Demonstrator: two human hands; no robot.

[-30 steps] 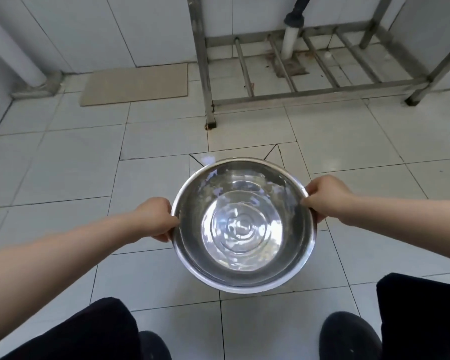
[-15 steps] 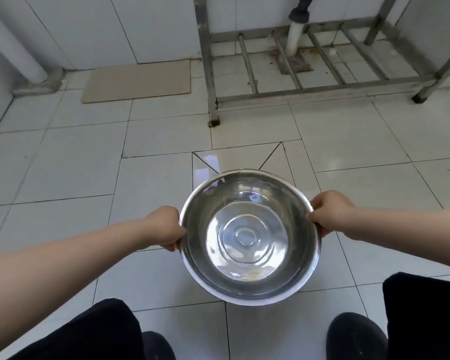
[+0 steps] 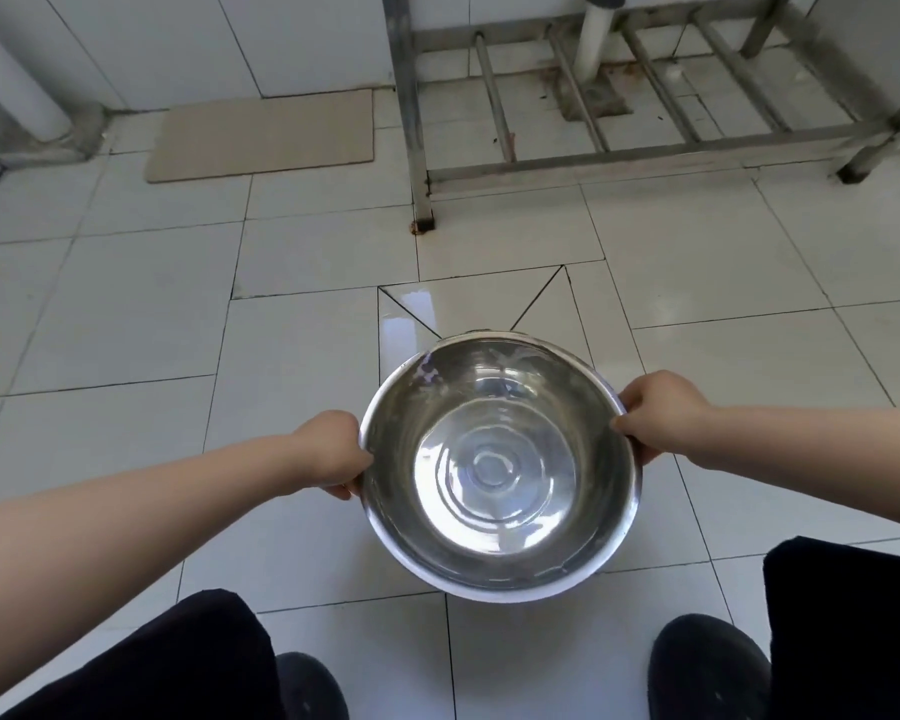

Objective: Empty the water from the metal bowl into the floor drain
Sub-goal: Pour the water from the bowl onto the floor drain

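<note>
Two hands on bowl, water inside, held over floor

Head view: metal bowl [image 3: 500, 465] held above the tiled floor [image 3: 126, 324], roughly level, rim slightly tipped away from the person. Water [image 3: 494, 491] sits in the bottom, surface rippled in rings.

Left hand [image 3: 331, 454] grasps the rim on the bowl's left side, fingers curled under the edge. Right hand [image 3: 655, 413] grasps the rim on the right side, thumb over the edge, fingers wrapped below. Both forearms bare.

Floor drain: diagonal cut tiles [image 3: 468, 304] slope toward a spot just past the bowl's far rim; the drain opening itself is hidden by the bowl, can't confirm. Wet sheen on the tile [image 3: 411, 314] left of those cuts.

Farther back: steel rack frame [image 3: 619, 158] standing on the floor against the wall, white pipe [image 3: 596, 39] coming down through it to a stained patch [image 3: 593, 96]. Beige mat [image 3: 266, 135] lies left of the rack leg. White round pipe [image 3: 17, 85] at far left corner.

Bottom edge: dark trousers [image 3: 848, 636] and two dark shoes [image 3: 707, 667], one either side of the bowl.
</note>
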